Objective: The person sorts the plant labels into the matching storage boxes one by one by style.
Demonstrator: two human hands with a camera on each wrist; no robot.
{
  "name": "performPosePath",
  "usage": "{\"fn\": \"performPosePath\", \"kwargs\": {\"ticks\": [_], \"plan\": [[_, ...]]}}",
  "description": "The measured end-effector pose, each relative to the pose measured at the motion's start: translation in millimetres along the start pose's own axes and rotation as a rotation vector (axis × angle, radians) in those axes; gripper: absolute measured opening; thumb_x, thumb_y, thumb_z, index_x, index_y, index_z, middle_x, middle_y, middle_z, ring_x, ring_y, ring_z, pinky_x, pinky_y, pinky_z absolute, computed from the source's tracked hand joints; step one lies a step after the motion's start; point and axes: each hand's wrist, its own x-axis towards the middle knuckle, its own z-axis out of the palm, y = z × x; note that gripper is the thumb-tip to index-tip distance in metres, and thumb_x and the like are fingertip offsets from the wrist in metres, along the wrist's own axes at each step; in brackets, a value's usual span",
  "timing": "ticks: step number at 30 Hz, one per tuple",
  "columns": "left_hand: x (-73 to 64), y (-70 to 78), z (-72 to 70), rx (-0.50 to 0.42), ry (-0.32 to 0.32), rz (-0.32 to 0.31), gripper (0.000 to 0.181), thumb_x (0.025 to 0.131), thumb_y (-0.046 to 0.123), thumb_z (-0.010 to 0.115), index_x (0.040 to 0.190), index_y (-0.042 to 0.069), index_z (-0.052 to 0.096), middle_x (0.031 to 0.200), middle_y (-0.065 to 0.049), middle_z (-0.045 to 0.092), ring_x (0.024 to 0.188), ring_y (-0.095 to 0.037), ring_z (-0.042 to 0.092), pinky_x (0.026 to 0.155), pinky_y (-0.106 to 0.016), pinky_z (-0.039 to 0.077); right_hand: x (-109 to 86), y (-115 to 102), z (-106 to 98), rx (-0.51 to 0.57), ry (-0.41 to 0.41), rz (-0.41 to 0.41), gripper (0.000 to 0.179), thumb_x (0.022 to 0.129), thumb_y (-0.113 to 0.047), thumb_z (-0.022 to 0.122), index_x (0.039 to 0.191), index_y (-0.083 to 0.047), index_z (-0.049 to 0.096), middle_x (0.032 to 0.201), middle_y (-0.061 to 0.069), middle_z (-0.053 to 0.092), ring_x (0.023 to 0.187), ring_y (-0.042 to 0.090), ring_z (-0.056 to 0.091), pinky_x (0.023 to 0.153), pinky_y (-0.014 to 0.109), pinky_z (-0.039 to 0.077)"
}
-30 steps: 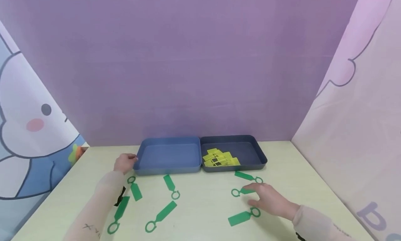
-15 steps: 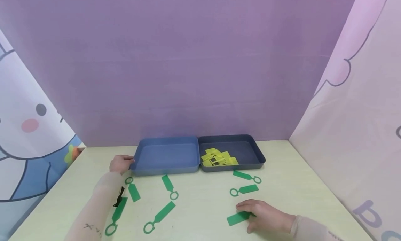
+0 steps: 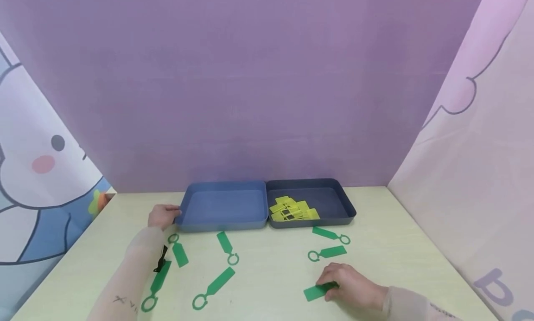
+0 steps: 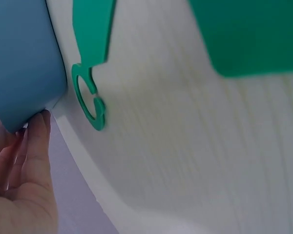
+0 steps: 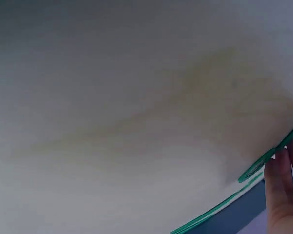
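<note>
My left hand (image 3: 162, 216) grips the left side of the blue tray (image 3: 225, 227). In the left wrist view, thumb and fingers meet at the corner of that tray (image 4: 27, 58). On the table at the right, my right hand (image 3: 354, 286) pinches a green hanging tag (image 3: 314, 292). The fingers cover its ring in the head view; the right wrist view shows the ring of the tag (image 5: 256, 168) edge-on beside the fingertips. Two other green tags lie just beyond this hand, the nearer tag (image 3: 333, 252) and the farther tag (image 3: 324, 233).
Against the blue tray stands a dark navy tray (image 3: 329, 205) holding a pile of yellow tags (image 3: 294, 209). Several green tags lie on the left of the table, one tag (image 3: 221, 280) nearest the middle. A purple backdrop (image 3: 267, 89) rises behind the trays.
My right hand came down toward the near tag, and its fingers closed on it. The left hand has stayed at the blue tray. The head view shifted slightly.
</note>
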Motion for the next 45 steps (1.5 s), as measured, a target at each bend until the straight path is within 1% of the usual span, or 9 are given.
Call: {"fn": "performPosePath", "kwargs": {"ticks": [2, 4, 11, 19, 23, 26, 32, 38, 45], "plan": [[0.8, 0.8, 0.3, -0.008, 0.0, -0.003, 0.039, 0.09, 0.02, 0.052, 0.121, -0.004, 0.057, 0.117, -0.025, 0.059, 0.094, -0.034, 0.061, 0.072, -0.038, 0.05, 0.4, 0, 0, -0.008, 0.014, -0.037, 0.024, 0.076, -0.021, 0.071, 0.099, -0.014, 0.071, 0.093, -0.012, 0.065, 0.086, -0.001, 0.056, 0.075, 0.021, 0.049], [0.3, 1.7, 0.8, -0.013, 0.002, -0.008, 0.039, 0.09, 0.02, 0.052, 0.12, -0.004, 0.057, 0.117, -0.025, 0.059, 0.094, -0.034, 0.061, 0.071, -0.037, 0.05, 1.2, 0, 0, -0.021, 0.016, -0.052, 0.023, 0.075, -0.018, 0.072, 0.098, -0.014, 0.071, 0.091, -0.013, 0.065, 0.084, -0.002, 0.056, 0.074, 0.02, 0.049], [-3.2, 4.4, 3.0, -0.025, 0.018, -0.022, 0.039, 0.091, 0.02, 0.05, 0.121, -0.003, 0.056, 0.12, -0.026, 0.057, 0.1, -0.036, 0.06, 0.076, -0.039, 0.051, 4.3, -2, -3, -0.064, -0.027, -0.029, 0.022, 0.076, -0.017, 0.071, 0.098, -0.015, 0.071, 0.09, -0.014, 0.063, 0.082, -0.004, 0.055, 0.072, 0.018, 0.049], [-4.5, 3.2, 3.0, -0.011, 0.023, -0.019, 0.039, 0.092, 0.021, 0.05, 0.122, -0.002, 0.056, 0.121, -0.026, 0.056, 0.103, -0.038, 0.057, 0.081, -0.045, 0.049, 9.1, 0, -7, -0.08, -0.121, -0.031, 0.025, 0.079, -0.02, 0.07, 0.104, -0.014, 0.07, 0.091, -0.014, 0.058, 0.08, -0.006, 0.05, 0.069, 0.014, 0.046], [-3.8, 2.7, 1.6, -0.015, 0.025, -0.01, 0.04, 0.091, 0.022, 0.051, 0.122, -0.003, 0.056, 0.12, -0.026, 0.056, 0.102, -0.039, 0.058, 0.081, -0.046, 0.048, 13.0, 0, -9, -0.088, -0.148, -0.032, 0.024, 0.08, -0.019, 0.07, 0.103, -0.013, 0.07, 0.089, -0.013, 0.057, 0.076, -0.006, 0.047, 0.067, 0.013, 0.045], [-4.0, 3.1, 1.8, -0.02, 0.028, -0.014, 0.039, 0.091, 0.022, 0.051, 0.122, -0.003, 0.056, 0.121, -0.026, 0.055, 0.101, -0.038, 0.059, 0.081, -0.045, 0.048, 14.4, 0, -10, -0.078, -0.161, -0.008, 0.024, 0.08, -0.018, 0.07, 0.103, -0.014, 0.07, 0.088, -0.014, 0.057, 0.075, -0.007, 0.047, 0.067, 0.013, 0.045], [-6.2, 2.8, 2.6, -0.029, 0.033, -0.035, 0.038, 0.092, 0.021, 0.051, 0.121, -0.002, 0.056, 0.122, -0.025, 0.055, 0.107, -0.038, 0.056, 0.084, -0.045, 0.048, 16.4, -2, -8, -0.082, -0.146, 0.003, 0.021, 0.079, -0.018, 0.07, 0.1, -0.013, 0.071, 0.087, -0.014, 0.057, 0.075, -0.007, 0.047, 0.067, 0.013, 0.045], [-7.7, 2.1, 0.7, -0.042, 0.037, -0.027, 0.037, 0.091, 0.02, 0.052, 0.12, -0.003, 0.057, 0.12, -0.025, 0.056, 0.104, -0.037, 0.057, 0.079, -0.04, 0.05, 22.2, -4, -5, -0.043, -0.128, 0.005, 0.02, 0.079, -0.018, 0.07, 0.098, -0.014, 0.071, 0.085, -0.016, 0.057, 0.073, -0.007, 0.047, 0.065, 0.012, 0.044], [-7.2, 4.9, 2.1, -0.056, 0.04, -0.024, 0.037, 0.09, 0.02, 0.054, 0.119, -0.003, 0.058, 0.121, -0.026, 0.056, 0.105, -0.037, 0.057, 0.079, -0.039, 0.05, 33.3, -6, -10, -0.022, -0.028, -0.014, 0.019, 0.074, -0.015, 0.071, 0.092, -0.018, 0.07, 0.081, -0.017, 0.056, 0.069, -0.005, 0.046, 0.061, 0.011, 0.043]]}}
